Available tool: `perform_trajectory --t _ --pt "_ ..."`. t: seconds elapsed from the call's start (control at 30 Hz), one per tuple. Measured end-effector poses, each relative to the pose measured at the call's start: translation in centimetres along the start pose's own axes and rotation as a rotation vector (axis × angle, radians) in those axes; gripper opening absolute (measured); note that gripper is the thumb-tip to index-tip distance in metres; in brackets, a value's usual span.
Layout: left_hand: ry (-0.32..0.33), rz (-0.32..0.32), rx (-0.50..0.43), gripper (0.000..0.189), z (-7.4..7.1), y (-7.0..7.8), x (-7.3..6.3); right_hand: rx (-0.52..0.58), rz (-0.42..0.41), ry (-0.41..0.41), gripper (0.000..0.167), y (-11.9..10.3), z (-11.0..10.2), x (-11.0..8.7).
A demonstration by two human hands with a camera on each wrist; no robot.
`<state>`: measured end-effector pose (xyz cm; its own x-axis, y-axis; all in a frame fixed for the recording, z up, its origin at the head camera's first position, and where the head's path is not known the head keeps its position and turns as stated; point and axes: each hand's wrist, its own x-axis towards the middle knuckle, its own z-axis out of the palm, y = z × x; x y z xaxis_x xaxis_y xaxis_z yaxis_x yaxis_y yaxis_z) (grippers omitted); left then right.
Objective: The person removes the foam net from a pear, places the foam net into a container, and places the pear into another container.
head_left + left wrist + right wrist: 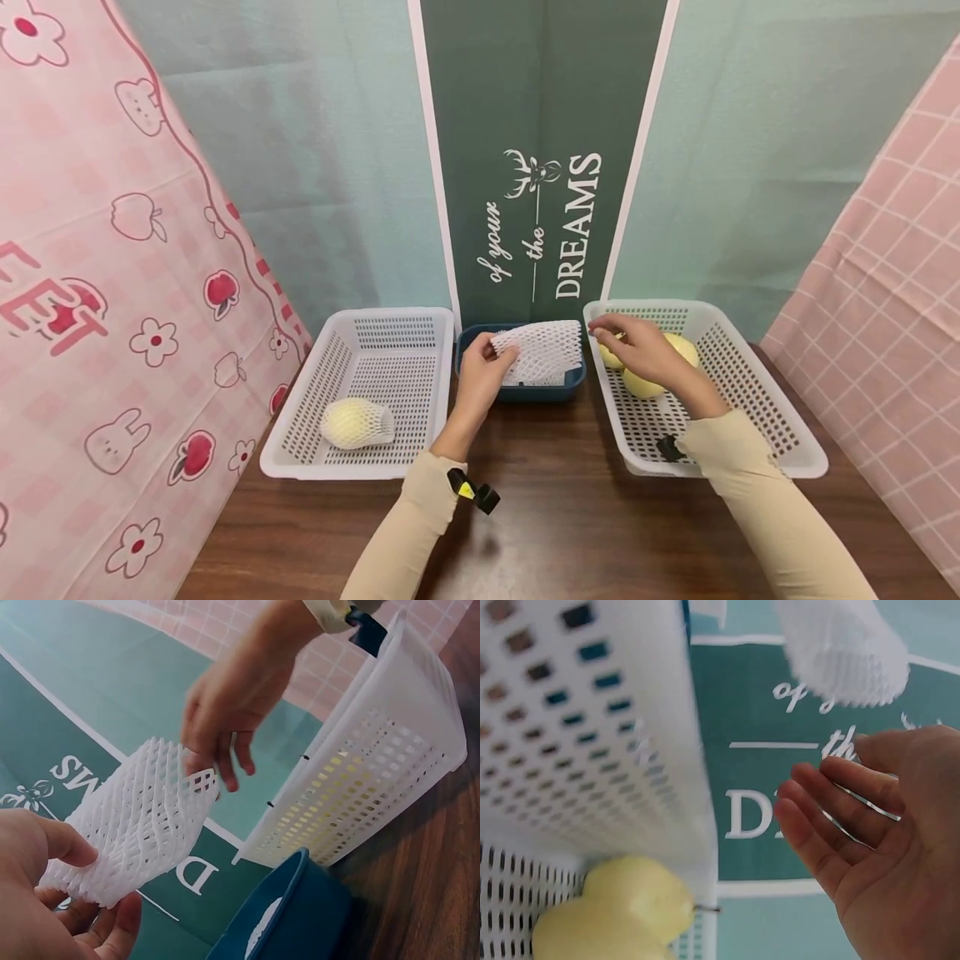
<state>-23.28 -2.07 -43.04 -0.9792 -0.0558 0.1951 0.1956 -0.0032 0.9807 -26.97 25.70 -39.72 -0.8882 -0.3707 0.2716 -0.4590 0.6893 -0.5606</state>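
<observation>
My left hand (483,371) pinches one end of a white foam fruit net (546,350) between thumb and fingers. The net stretches to the right above a blue bin (517,395), and its far end gapes in the left wrist view. My right hand (637,343) holds nothing; its fingers are slightly bent, close to the net's far end and over the left rim of the right basket (791,454). Yellow pears (641,896) lie in that basket, partly hidden by the right hand. Another pear (348,422), wrapped in a foam net, lies in the left basket (281,460).
More white foam netting (264,928) lies inside the blue bin, which stands between the two white baskets. A brown wooden table (558,508) carries everything. Green curtain (341,167) hangs behind, and pink cloths (105,250) border both sides.
</observation>
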Motion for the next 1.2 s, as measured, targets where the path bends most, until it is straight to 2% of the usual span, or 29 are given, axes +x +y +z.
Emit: perform_trajectory --t 0.13,0.27,0.43,0.6,0.87,1.1,1.2 --pt "0.018 -0.004 0.040 0.016 0.5 0.0 0.4 0.058 0.008 -0.009 0.042 -1.0 0.4 0.5" --pt "0.039 -0.009 0.077 0.017 1.0 -0.1 0.7 0.044 0.030 -0.003 0.047 -1.8 0.7 1.2" --pt "0.062 -0.026 0.107 0.018 1.6 -0.4 1.1 0.050 0.033 0.042 0.040 -1.8 1.0 2.1" --pt "0.084 -0.051 0.156 0.021 2.3 -0.8 1.5 0.040 0.043 0.072 0.029 -0.7 1.3 3.2" --pt "0.098 -0.090 0.287 0.025 3.4 -1.9 2.4 -0.039 0.063 0.017 0.021 0.9 2.1 5.3" --pt "0.118 -0.097 0.419 0.021 4.2 -2.9 2.9 0.023 0.123 -0.035 0.027 0.9 2.7 6.2" --pt "0.122 -0.082 0.481 0.024 4.4 -3.3 3.0 0.034 0.139 -0.063 0.029 0.8 3.0 6.4"
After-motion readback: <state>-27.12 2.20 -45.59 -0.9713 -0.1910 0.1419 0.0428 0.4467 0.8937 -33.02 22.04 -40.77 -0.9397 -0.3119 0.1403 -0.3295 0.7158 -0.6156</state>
